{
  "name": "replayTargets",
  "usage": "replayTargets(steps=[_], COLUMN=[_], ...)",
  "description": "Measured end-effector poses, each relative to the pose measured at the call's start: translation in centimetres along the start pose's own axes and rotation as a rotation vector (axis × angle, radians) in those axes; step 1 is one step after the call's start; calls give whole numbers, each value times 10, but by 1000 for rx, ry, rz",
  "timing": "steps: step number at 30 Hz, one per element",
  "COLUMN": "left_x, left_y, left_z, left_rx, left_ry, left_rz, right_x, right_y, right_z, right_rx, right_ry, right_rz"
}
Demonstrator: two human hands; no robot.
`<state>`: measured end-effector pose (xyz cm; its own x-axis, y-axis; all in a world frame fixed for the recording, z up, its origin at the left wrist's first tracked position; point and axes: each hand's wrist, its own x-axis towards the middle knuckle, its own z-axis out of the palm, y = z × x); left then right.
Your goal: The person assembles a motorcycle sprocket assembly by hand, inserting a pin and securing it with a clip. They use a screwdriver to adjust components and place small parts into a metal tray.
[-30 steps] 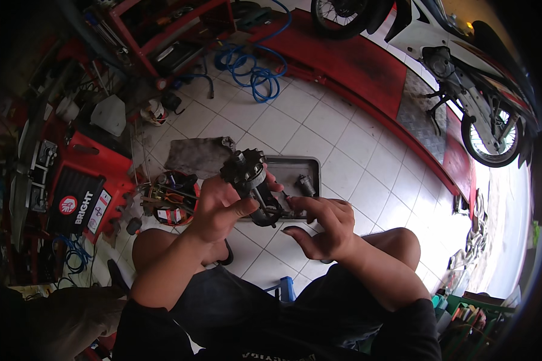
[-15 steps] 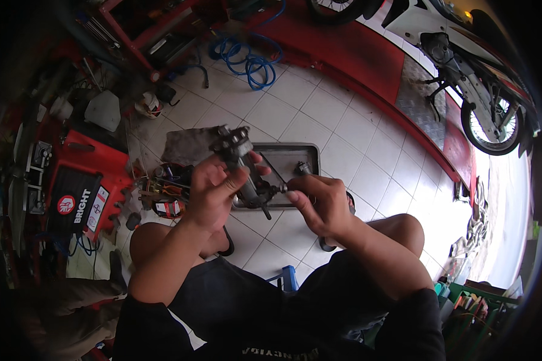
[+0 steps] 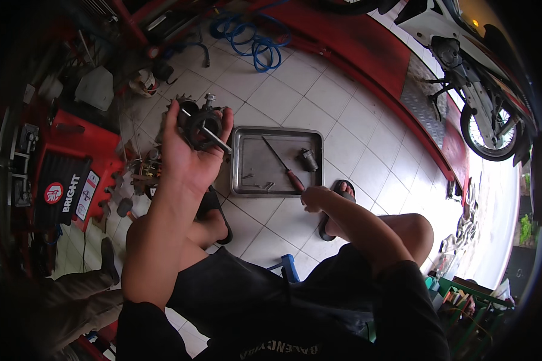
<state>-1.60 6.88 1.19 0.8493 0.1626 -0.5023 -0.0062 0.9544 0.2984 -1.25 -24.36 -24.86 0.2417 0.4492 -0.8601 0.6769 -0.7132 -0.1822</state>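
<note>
My left hand (image 3: 194, 161) is raised above the floor, left of the metal tray (image 3: 235, 162), its fingers wrapped round a carburetor-like metal part (image 3: 203, 129). The part has a dark round opening, a pale rod across it and a bolt at the top. Just off the tray's near right corner, my right hand (image 3: 317, 198) is curled closed; whatever it holds, if anything, is hidden. Close to its knuckles ends the red handle of a screwdriver (image 3: 294, 180), which lies slantwise in the tray. A short cylindrical metal piece (image 3: 308, 160) and several small metal bits (image 3: 268, 185) lie there too.
A red machine with a black panel (image 3: 66, 180) and loose tools stand at the left. Blue hose (image 3: 265, 51) coils on the tiles beyond. A motorcycle (image 3: 476, 90) rests on the red lift (image 3: 355, 66) at far right. Another person's leg (image 3: 72, 301) shows lower left.
My hands have moved apart. The left lifted the metal part up and left, turning its opening into view; the right left the part and drew back beside the tray.
</note>
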Motion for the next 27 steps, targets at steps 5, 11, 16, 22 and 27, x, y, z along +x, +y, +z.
replayTargets(steps=[5, 11, 16, 22, 27], left_x=[-6, -5, -1, 7, 10], left_y=[16, 38, 41, 40, 22], left_z=[-6, -19, -11, -17, -14], left_rx=[53, 61, 78, 90, 207], left_ry=[27, 98, 85, 52, -235], left_rz=[7, -94, -96, -65, -103], right_x=[133, 198, 225, 188, 65], right_y=[-20, -62, -66, -60, -30], right_z=[21, -5, -20, -42, -83], right_rx=[362, 308, 245, 219, 493], right_ry=[589, 810, 732, 589, 702], right_rz=[222, 69, 34, 27, -119])
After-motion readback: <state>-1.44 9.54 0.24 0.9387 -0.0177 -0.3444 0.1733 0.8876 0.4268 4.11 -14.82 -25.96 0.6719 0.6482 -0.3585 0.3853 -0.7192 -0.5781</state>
